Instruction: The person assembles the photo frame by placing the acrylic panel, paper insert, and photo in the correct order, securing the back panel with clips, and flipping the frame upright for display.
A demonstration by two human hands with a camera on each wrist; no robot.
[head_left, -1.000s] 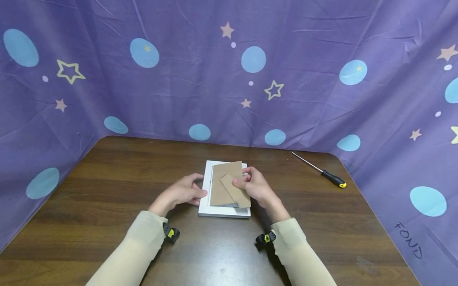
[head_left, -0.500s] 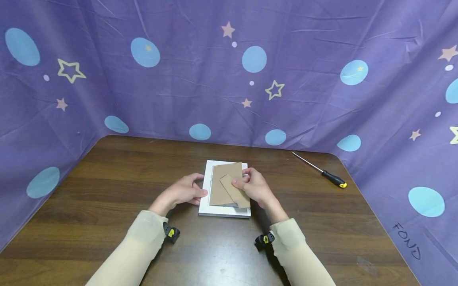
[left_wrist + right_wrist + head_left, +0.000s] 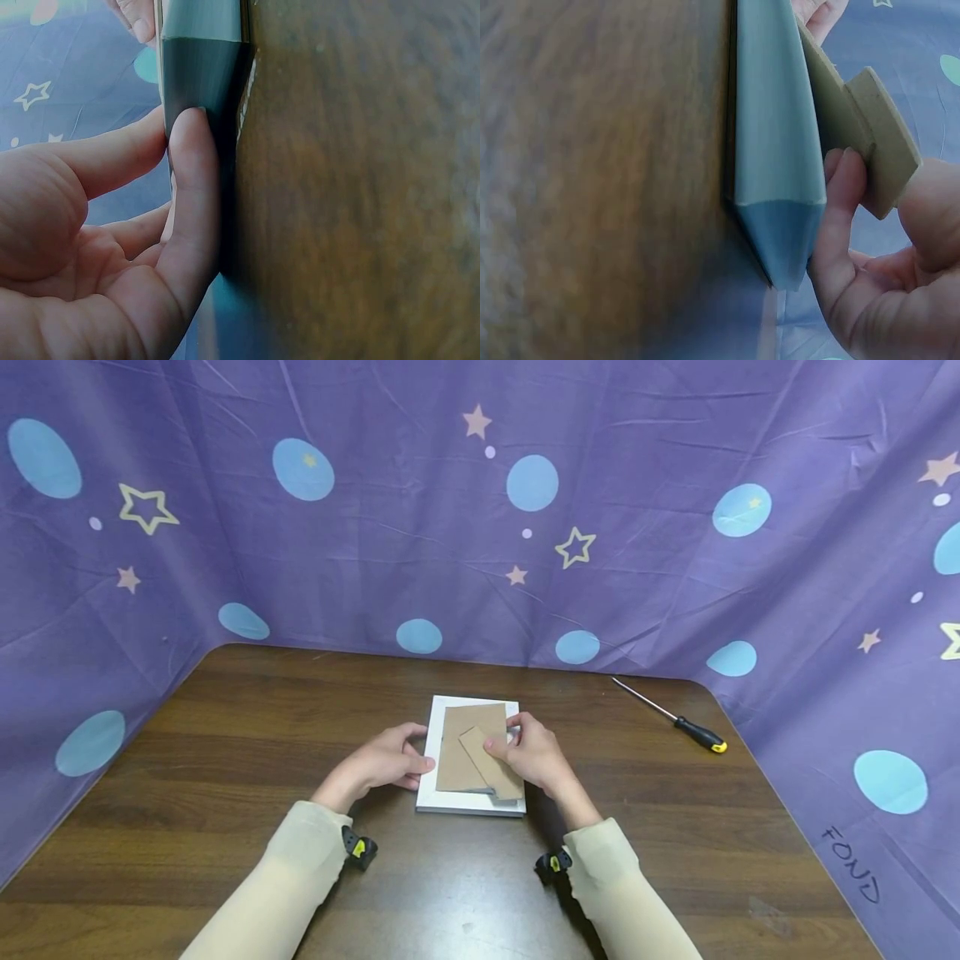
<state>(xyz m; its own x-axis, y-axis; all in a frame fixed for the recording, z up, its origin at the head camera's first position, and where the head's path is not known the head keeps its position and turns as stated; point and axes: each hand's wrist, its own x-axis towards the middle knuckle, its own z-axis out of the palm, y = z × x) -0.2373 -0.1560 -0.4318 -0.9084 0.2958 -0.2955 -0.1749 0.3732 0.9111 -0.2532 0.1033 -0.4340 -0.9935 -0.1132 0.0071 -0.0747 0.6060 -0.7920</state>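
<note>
A white picture frame [image 3: 474, 804] lies on the table. Over it is a brown backing board [image 3: 459, 747] with a slanted stand leg [image 3: 491, 767]. My left hand [image 3: 384, 758] grips the frame's left side, its thumb on the face edge; in the left wrist view, fingers press the side of the frame [image 3: 199, 71]. At the right, my right hand [image 3: 538, 753] pinches the backing board by its leg side. In the right wrist view the board [image 3: 831, 101] tilts away from the frame [image 3: 776, 127], fingertips [image 3: 845, 176] behind it. The frame's inside is mostly hidden.
A screwdriver [image 3: 699, 735] with a black and yellow handle lies at the back right of the wooden table [image 3: 187, 793]. A purple curtain [image 3: 420, 510] with stars and dots closes off the back and sides.
The backing board has shifted slightly left and toward me over the frame, with my right hand moving along. My left hand and the frame look still.
</note>
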